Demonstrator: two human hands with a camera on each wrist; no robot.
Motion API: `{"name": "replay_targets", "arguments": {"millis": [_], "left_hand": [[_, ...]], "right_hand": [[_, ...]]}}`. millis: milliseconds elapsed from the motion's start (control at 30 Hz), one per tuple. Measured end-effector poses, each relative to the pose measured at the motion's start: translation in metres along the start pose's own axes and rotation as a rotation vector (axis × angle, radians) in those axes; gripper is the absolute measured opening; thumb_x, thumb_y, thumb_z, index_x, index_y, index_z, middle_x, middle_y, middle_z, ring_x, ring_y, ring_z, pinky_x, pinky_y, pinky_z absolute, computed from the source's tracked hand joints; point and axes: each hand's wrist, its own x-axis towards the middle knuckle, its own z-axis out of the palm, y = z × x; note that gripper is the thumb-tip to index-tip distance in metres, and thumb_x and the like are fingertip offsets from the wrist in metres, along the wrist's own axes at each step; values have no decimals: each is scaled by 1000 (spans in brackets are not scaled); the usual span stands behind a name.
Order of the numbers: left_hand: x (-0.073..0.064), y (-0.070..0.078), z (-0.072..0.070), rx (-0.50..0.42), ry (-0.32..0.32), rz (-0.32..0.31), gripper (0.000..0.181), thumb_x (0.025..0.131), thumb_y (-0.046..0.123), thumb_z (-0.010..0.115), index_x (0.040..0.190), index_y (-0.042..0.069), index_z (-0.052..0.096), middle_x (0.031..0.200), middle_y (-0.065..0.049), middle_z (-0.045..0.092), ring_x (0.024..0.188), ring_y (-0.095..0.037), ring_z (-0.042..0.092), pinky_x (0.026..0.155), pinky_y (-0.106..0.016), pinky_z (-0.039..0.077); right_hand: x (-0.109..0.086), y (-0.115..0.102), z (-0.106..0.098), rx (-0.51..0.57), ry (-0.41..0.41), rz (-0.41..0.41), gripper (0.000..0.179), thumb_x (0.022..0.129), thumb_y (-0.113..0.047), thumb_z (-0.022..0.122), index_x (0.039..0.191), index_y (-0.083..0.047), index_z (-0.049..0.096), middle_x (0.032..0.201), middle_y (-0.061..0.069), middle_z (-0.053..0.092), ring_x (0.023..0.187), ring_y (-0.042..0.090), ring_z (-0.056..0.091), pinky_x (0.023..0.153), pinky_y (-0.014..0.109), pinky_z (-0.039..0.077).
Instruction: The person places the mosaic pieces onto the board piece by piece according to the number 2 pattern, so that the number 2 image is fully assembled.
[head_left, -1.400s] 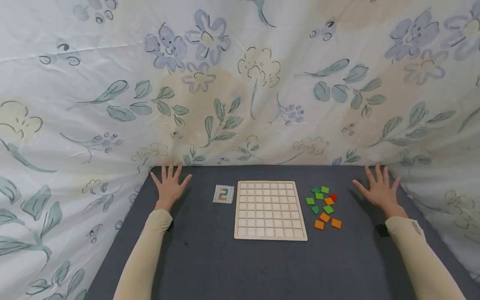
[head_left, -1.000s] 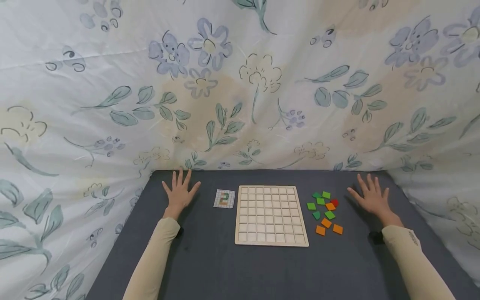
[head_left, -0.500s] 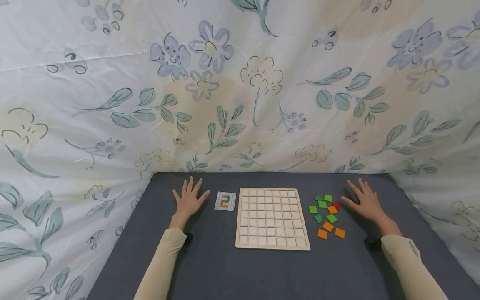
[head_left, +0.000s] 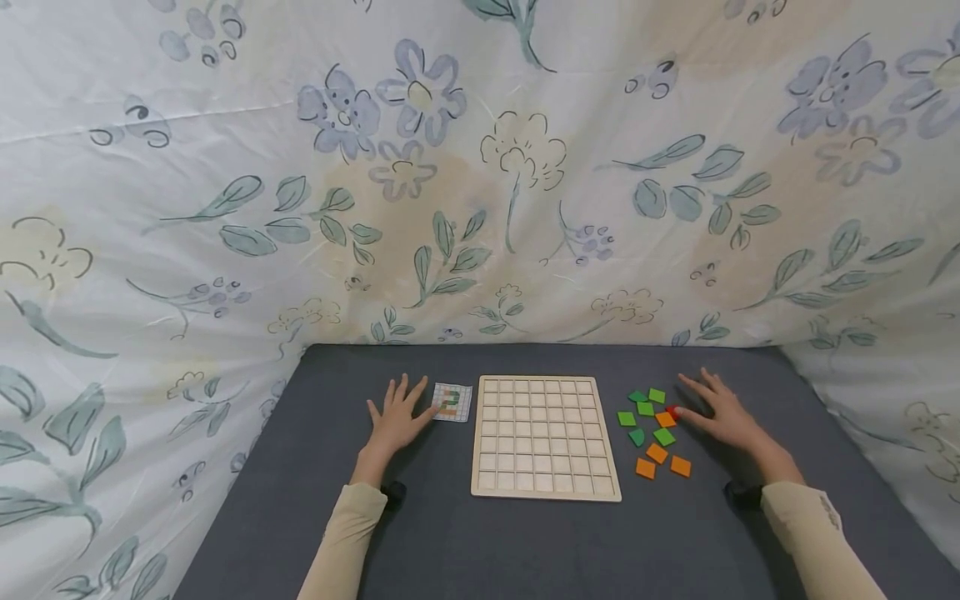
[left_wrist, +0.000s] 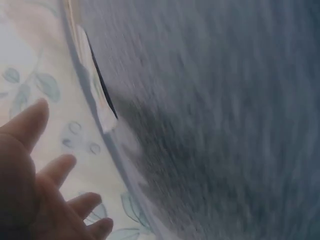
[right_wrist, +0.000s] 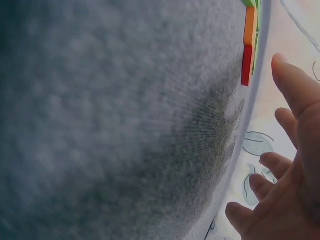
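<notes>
My left hand (head_left: 397, 423), fingers spread, is held over the dark table just left of a small printed card (head_left: 455, 402). Its thumb tip overlaps the card's left edge in the head view. The card shows a coloured figure on a grid. My right hand (head_left: 726, 417) hovers at the right of a loose group of tiles, with nothing in its fingers. Its thumb tip overlaps the red tile (head_left: 672, 412); the right wrist view shows the thumb (right_wrist: 295, 82) apart from the red tile (right_wrist: 247, 65). Orange tiles (head_left: 645, 468) and green tiles (head_left: 626, 419) lie scattered nearby.
Between the hands lies a square wooden board (head_left: 546, 492) with a grid of shallow cells. A dark cloth (head_left: 480, 550) covers the table. Flowered fabric (head_left: 525, 208) hangs behind the table's far edge and along both sides.
Both hands have come inward and nearer, the left toward the card and the right toward the tiles. The view has tilted up slightly. Card, board and tiles stay in place.
</notes>
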Motion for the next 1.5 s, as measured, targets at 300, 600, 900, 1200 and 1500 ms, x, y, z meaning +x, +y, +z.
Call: {"name": "replay_targets", "arguments": {"millis": [300,600,900,1200,1500], "left_hand": [[-13,16,11,-15,-67,54,67,89,50,54,146,20,34,152,-19,20,140,-43,10,102,-73,0],[-29,32,17,-45,-162,69,66,88,49,57,144,20,37,152,-18,21,139,-44,9,103,-71,-2],[-37,39,23,-38,-251,134,66,87,48,58,144,23,36,151,-16,24,138,-47,9,102,-73,2],[-41,40,24,-86,-287,148,68,85,42,64,144,21,37,153,-17,18,138,-49,6,99,-75,6],[-42,42,24,-75,-308,158,65,86,42,63,143,20,40,153,-18,16,138,-48,5,100,-74,6]], "right_hand": [[-5,-6,0,35,6,-25,69,88,-41,62,140,-3,39,147,36,8,131,59,6,90,78,13],[-6,-11,4,78,-37,-82,55,85,-33,67,128,-2,54,143,38,19,129,59,12,92,76,15],[-8,-15,6,99,-97,-99,48,84,-29,68,124,-4,58,143,38,20,127,60,16,91,75,19],[-5,-17,5,102,-92,-119,36,85,-25,68,114,-5,62,141,38,22,124,59,22,90,73,25],[-5,-18,7,91,-84,-124,30,85,-22,68,109,-5,63,140,39,23,124,59,22,91,73,24]]}}
